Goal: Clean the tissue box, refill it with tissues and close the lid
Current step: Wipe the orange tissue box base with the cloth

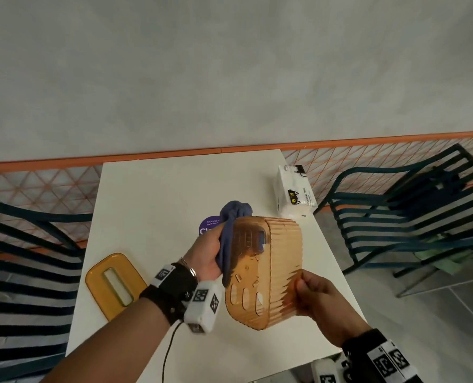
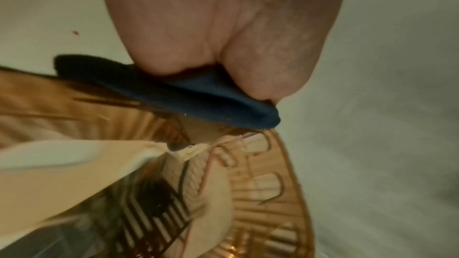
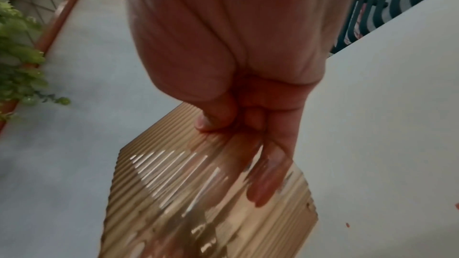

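An amber ribbed see-through tissue box [image 1: 268, 269] is held up above the white table [image 1: 152, 189], turned on its side with its flat underside facing me. My right hand [image 1: 312, 294] grips its ribbed wall [image 3: 198, 183], thumb outside and fingers [image 3: 270, 172] showing through the plastic. My left hand [image 1: 210, 252] grips a dark blue cloth [image 1: 231, 233] and presses it against the box's underside; the cloth [image 2: 198, 95] bunches under my palm. The amber lid [image 1: 113, 283] with its slot lies flat on the table at the left. A white tissue pack [image 1: 294, 193] lies at the far right.
A purple round sticker or coaster [image 1: 209, 225] lies on the table behind my left hand. Dark slatted chairs stand at the left [image 1: 22, 258] and right [image 1: 409, 211]. An orange-railed mesh fence [image 1: 36, 183] runs behind the table. A cable [image 1: 169, 352] hangs from my left wrist.
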A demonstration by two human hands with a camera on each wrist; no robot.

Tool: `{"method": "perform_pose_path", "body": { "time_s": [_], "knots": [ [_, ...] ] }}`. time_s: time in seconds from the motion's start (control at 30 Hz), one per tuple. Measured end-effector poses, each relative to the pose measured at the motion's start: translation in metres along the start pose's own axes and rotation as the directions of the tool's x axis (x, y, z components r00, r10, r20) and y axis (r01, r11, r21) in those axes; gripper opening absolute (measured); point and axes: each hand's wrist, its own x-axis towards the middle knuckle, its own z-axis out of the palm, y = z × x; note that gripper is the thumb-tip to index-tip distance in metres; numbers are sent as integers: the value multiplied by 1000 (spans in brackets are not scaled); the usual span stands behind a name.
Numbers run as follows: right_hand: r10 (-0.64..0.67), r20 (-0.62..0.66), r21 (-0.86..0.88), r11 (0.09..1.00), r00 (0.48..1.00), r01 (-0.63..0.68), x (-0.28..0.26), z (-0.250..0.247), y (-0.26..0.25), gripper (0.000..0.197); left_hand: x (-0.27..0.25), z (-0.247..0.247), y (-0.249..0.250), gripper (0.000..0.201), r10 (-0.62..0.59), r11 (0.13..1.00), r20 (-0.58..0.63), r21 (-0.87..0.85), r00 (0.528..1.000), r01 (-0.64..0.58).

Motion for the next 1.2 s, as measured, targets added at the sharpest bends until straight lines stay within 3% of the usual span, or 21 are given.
{"method": "perform_pose_path", "body": {
  "time_s": [0.07,0.13,0.2,0.3,0.4,0.5,0.57,0.7,0.77,0.83,0.93,1.0,1.07,1.1,1.17,1.2],
  "knots": [
    [-18,-26,25,1000,999,19,4,-4,2,43,-1,-10,-21,35,-70,997,-11,13,997,70],
    [-23,-17,35,999,1000,24,6,-5,2,35,-6,-24,-48,45,-200,980,90,27,976,198],
    [-6,8,2,1000,1000,6,5,-3,3,28,-5,-31,-52,45,-222,975,107,31,969,219],
    [-3,25,-77,997,1000,5,3,-1,6,30,4,-30,-32,33,-139,990,79,-15,987,141],
    [-47,69,-172,983,997,59,2,0,5,33,6,-26,0,40,-20,998,127,-61,992,28],
    [-54,36,-240,969,998,61,-1,3,-3,21,-2,-18,12,38,24,980,114,192,993,-46],
    [-71,52,-271,959,996,83,-5,8,-13,21,-5,-16,8,39,101,914,33,392,994,-106],
    [-68,102,-280,955,992,94,-9,13,-26,17,-3,-18,0,47,155,899,32,410,987,-154],
    [-30,118,-306,950,993,65,-10,15,-31,19,-8,-17,2,37,144,880,68,448,987,-159],
    [3,117,-360,932,993,39,-9,19,-35,20,-17,-10,7,19,192,800,100,561,976,-215],
    [18,47,-419,908,999,3,-5,27,-35,27,-27,2,4,26,294,531,114,806,949,-261],
    [16,-5,-396,918,1000,-17,-1,32,-31,29,-31,6,-8,30,366,375,167,874,916,-310],
    [32,-48,-341,939,998,-46,3,35,-27,29,-36,7,-27,25,486,183,285,891,826,-416],
    [41,-64,-307,950,997,-59,5,36,-26,28,-39,6,-38,18,538,77,374,871,755,-486],
    [60,-85,-236,969,995,-78,8,38,-24,29,-41,0,-57,33,553,-129,543,805,631,-580],
    [71,-87,-207,974,994,-88,8,39,-22,32,-42,-4,-65,38,539,-134,580,775,610,-618]
  ]
}}
